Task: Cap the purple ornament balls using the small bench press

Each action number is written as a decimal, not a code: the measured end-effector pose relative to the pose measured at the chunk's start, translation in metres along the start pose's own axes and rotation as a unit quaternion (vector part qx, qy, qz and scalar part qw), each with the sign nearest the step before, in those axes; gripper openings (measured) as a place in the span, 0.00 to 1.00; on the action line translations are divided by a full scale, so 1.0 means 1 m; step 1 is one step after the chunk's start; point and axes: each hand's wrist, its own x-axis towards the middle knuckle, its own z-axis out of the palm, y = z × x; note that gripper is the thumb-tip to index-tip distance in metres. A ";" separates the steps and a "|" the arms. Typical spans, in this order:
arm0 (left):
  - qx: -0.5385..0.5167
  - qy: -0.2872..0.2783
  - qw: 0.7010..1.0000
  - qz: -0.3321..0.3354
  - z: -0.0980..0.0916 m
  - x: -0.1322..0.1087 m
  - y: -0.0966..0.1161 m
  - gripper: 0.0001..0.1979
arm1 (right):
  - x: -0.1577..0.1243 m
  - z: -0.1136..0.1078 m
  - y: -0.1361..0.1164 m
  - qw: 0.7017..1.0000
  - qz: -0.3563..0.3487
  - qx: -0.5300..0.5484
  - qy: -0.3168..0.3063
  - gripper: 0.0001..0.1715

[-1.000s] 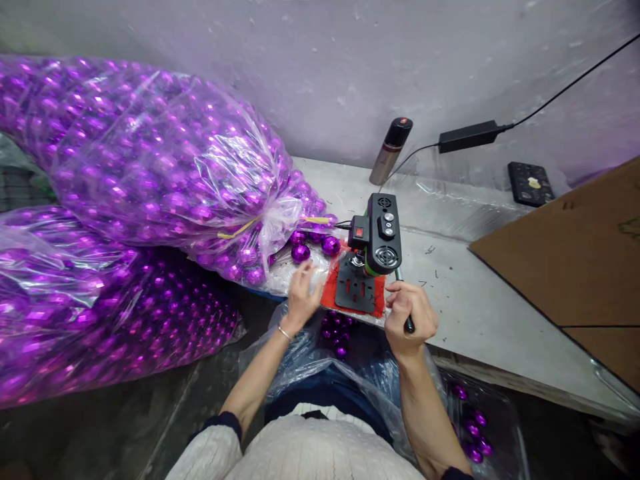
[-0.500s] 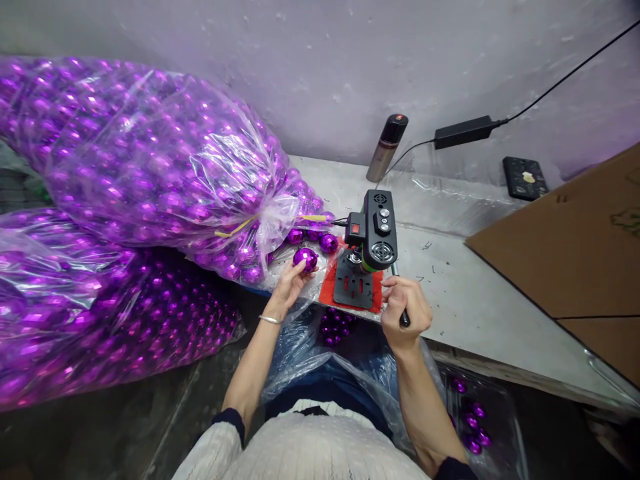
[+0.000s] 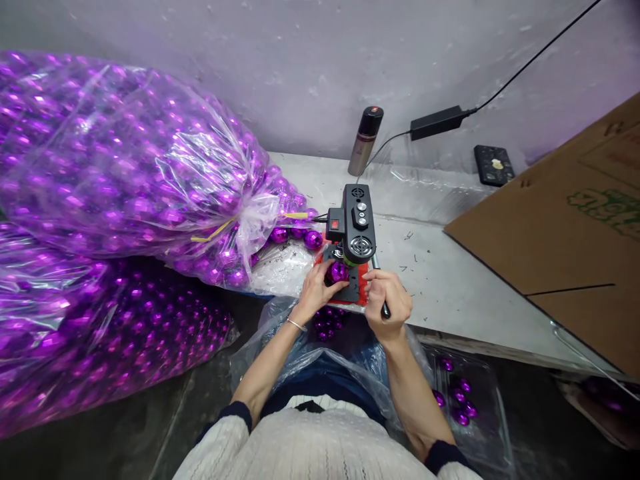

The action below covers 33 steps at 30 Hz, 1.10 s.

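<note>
Between the thumb and fingers of my left hand point(image 3: 316, 288) is a shiny purple faceted bauble point(image 3: 338, 271). It is at the head of a small black lever-operated machine point(image 3: 359, 223), over the machine's slotted base plate point(image 3: 352, 289); I cannot tell whether it touches the plate. My right hand point(image 3: 388, 301) is closed round the black-gripped lever point(image 3: 385, 311) on the machine's right side. A red mat point(image 3: 363, 287) lies under the plate. Several loose purple baubles point(image 3: 313, 240) rest on the table left of the machine.
Big clear bags point(image 3: 150, 160) packed with purple baubles crowd the left. A spray can point(image 3: 366, 140), a power adapter point(image 3: 436, 123) and a dark phone-like case point(image 3: 493, 165) are along the wall. A cardboard box point(image 3: 560, 240) stands right. Below, a clear tub point(image 3: 493, 427) holds several baubles.
My left hand has carried the bauble rightward from beside the bag to the machine's head. My right hand stays on the lever. The whole view has shifted slightly.
</note>
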 end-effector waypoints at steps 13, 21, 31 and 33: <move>-0.084 -0.004 0.996 -0.041 -0.005 0.006 -0.006 0.31 | -0.001 0.000 0.001 1.000 -0.005 0.006 0.000 0.13; -0.348 -0.036 0.921 -0.172 -0.018 0.012 -0.019 0.32 | 0.000 0.000 0.000 1.000 -0.004 0.001 0.001 0.13; -0.055 -0.038 0.998 -0.021 -0.008 0.009 -0.001 0.28 | 0.000 -0.001 0.001 1.000 -0.008 0.001 -0.008 0.13; -0.013 -0.035 0.999 0.021 -0.005 0.010 -0.001 0.28 | -0.001 -0.001 0.001 1.000 -0.009 0.001 -0.010 0.13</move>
